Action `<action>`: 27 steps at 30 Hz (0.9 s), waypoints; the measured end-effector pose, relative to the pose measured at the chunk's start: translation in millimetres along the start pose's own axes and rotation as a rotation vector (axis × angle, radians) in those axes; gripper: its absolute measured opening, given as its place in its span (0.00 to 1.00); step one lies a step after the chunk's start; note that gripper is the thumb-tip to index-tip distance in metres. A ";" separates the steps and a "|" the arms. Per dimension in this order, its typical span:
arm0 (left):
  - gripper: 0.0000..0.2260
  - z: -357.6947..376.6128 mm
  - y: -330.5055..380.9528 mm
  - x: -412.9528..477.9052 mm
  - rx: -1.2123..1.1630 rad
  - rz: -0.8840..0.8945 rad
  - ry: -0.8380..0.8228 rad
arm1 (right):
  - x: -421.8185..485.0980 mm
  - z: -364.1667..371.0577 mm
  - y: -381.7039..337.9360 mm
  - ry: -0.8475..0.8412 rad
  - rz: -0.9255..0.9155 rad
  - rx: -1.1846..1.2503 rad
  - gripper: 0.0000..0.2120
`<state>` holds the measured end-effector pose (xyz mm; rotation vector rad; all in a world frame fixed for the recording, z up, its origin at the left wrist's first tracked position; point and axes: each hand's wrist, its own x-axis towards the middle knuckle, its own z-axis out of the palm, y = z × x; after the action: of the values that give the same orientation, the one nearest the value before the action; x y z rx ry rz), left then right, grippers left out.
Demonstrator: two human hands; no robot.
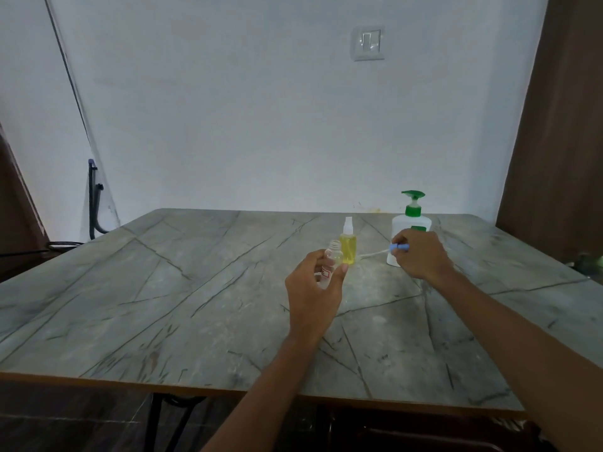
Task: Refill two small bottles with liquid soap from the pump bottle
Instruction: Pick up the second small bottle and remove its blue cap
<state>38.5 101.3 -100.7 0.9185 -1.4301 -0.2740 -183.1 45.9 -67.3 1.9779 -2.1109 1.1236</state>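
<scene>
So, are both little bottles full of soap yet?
One looks done: the small spray bottle stands capped and full of yellow liquid. In hand: the left hand holds the clear bottle, open and looking empty, while the right hand pinches a blue spray cap. Left: fill it from the pump bottle and recap.

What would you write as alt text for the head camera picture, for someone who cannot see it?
A person's left hand holds a small clear bottle with no cap, while the right hand holds a blue spray cap with a thin tube. Behind them on the grey table stand a yellow-filled spray bottle and a white pump bottle.
</scene>
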 end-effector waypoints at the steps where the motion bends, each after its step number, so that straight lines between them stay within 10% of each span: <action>1: 0.16 0.2 -0.1 0.0 0.000 0.002 -0.003 | -2.0 5.0 2.4 0.027 0.047 -0.008 0.07; 27: 0.16 11.5 -10.2 -1.1 0.080 0.025 -0.114 | 18.3 71.1 6.8 -0.052 0.063 -0.094 0.11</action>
<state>31.3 91.1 -109.8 0.9621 -1.5659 -0.2548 -161.5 -7.0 -114.0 1.9324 -2.2224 0.9726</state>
